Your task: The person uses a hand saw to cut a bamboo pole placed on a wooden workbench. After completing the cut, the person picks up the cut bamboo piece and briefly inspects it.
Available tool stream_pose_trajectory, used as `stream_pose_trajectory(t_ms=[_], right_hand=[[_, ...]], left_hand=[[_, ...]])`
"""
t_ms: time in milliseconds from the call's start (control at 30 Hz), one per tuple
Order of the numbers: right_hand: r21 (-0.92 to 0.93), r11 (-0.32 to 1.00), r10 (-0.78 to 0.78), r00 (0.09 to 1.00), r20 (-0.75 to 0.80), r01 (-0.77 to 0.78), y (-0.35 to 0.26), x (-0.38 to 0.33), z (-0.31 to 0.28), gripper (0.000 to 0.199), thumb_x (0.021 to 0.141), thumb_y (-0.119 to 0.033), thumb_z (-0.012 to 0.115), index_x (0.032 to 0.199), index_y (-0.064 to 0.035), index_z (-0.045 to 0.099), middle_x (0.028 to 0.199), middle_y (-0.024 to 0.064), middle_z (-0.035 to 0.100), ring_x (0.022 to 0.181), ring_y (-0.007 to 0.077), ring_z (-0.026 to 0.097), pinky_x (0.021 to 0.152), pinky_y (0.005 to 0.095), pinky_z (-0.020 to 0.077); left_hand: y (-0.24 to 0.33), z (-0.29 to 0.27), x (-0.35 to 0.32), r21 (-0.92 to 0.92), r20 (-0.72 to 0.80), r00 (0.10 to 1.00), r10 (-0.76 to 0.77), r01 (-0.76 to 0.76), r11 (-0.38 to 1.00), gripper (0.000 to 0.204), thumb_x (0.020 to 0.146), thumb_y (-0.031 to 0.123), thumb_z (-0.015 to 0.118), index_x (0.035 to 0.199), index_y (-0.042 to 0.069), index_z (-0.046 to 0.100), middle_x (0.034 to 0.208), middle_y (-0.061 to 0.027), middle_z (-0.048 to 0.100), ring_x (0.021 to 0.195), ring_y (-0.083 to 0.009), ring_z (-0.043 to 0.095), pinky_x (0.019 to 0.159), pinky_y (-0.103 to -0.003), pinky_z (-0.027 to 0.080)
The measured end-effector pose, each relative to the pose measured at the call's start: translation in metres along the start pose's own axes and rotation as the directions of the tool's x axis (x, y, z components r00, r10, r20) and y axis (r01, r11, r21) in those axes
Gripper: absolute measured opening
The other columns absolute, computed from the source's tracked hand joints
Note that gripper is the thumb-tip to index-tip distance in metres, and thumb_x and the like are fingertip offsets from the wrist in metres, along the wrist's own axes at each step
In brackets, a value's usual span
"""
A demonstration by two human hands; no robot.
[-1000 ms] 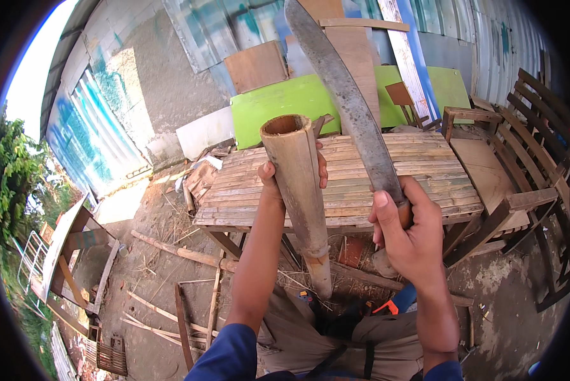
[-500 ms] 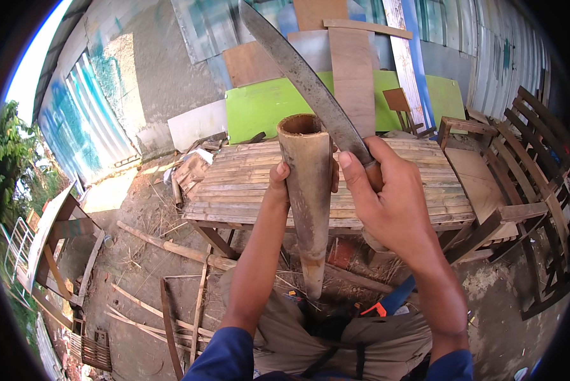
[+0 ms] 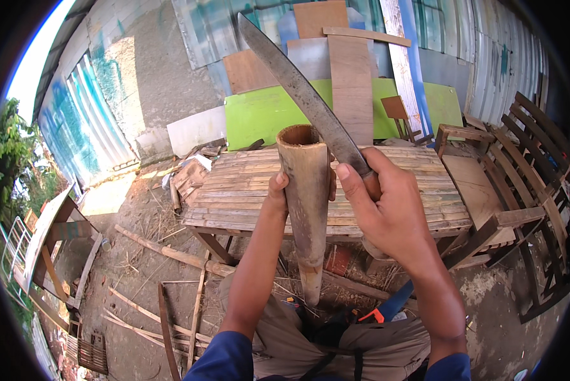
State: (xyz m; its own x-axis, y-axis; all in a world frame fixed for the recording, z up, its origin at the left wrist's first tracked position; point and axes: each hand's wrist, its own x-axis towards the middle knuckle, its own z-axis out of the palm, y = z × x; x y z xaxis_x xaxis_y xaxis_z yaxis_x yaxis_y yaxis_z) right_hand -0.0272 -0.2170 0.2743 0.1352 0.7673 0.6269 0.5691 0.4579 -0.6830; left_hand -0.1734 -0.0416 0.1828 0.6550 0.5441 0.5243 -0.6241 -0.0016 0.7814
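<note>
My left hand (image 3: pixel 278 192) is wrapped round a bamboo tube (image 3: pixel 303 209), held upright with its hollow, cut end at the top. The thumb shows on one side and fingertips on the other; the rest of the hand is behind the tube. In my right hand (image 3: pixel 390 206) is the handle of a machete (image 3: pixel 298 86), fingers closed about it. Its long, dark, curved blade slants up to the left and passes close to the tube's right rim; I cannot tell whether they touch.
A bamboo-slat table (image 3: pixel 234 190) stands in front of me. Wooden chairs (image 3: pixel 520 216) are at the right. Bamboo poles (image 3: pixel 170 247) lie on the ground to the left. A saw (image 3: pixel 393 305) with an orange-and-blue look is by my lap. Boards (image 3: pixel 266 108) lean against the far wall.
The tube, the machete and both hands sit slightly lower in view, as does the table. My grip on each looks the same.
</note>
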Motion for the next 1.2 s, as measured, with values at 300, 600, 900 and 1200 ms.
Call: stream_pose_trajectory(t_ms=[300, 600, 900, 1200], right_hand=[[-0.021, 1.000, 0.016, 1.000, -0.008, -0.017, -0.006, 0.001, -0.001, 0.027, 0.101, -0.024, 0.062, 0.102, 0.0026, 0.061, 0.050, -0.0021, 0.033, 0.050, 0.0049, 0.027, 0.046, 0.0303, 0.0222], [-0.188, 0.981, -0.041, 0.998, 0.045, 0.048, -0.011, 0.006, -0.010, 0.023, 0.100, -0.020, 0.059, 0.098, 0.0034, 0.056, 0.050, 0.0106, 0.045, 0.044, 0.0209, 0.036, 0.047, 0.0390, 0.0299], [-0.264, 0.964, 0.113, 0.937, 0.331, -0.023, -0.036, 0.025, -0.045, 0.024, 0.099, -0.020, 0.058, 0.100, 0.0031, 0.055, 0.059, 0.0211, 0.055, 0.053, 0.0422, 0.053, 0.053, 0.0468, 0.0387], [-0.492, 0.865, 0.138, 0.895, 0.425, 0.100, -0.054, 0.042, -0.064, 0.022, 0.099, -0.023, 0.058, 0.098, -0.0007, 0.056, 0.063, 0.0236, 0.058, 0.065, 0.0473, 0.059, 0.062, 0.0552, 0.0432]], left_hand=[[-0.007, -0.016, 0.000, -0.064, -0.007, 1.000, -0.020, 0.020, 0.998, 0.110, 0.064, 0.065, 0.080, 0.142, -0.002, 0.043, 0.128, -0.0208, 0.059, 0.113, -0.0345, 0.064, 0.096, -0.046, 0.058], [0.001, 0.005, 0.004, 0.096, 0.024, 0.999, 0.039, -0.041, 0.995, 0.104, 0.069, 0.073, 0.072, 0.134, -0.005, 0.050, 0.105, -0.0197, 0.066, 0.088, -0.0288, 0.068, 0.074, -0.040, 0.057], [0.145, -0.021, 0.045, 0.721, -0.422, 0.461, 0.780, -0.351, 0.598, 0.047, 0.105, 0.044, 0.039, 0.106, 0.001, 0.060, 0.095, -0.0122, 0.064, 0.096, -0.0244, 0.061, 0.087, -0.039, 0.044], [0.271, 0.134, 0.121, 0.938, 0.298, 0.944, 0.140, -0.262, -0.227, 0.093, 0.096, 0.077, 0.020, 0.153, 0.005, 0.033, 0.158, -0.0200, 0.031, 0.148, -0.0383, 0.026, 0.121, -0.054, 0.023]])
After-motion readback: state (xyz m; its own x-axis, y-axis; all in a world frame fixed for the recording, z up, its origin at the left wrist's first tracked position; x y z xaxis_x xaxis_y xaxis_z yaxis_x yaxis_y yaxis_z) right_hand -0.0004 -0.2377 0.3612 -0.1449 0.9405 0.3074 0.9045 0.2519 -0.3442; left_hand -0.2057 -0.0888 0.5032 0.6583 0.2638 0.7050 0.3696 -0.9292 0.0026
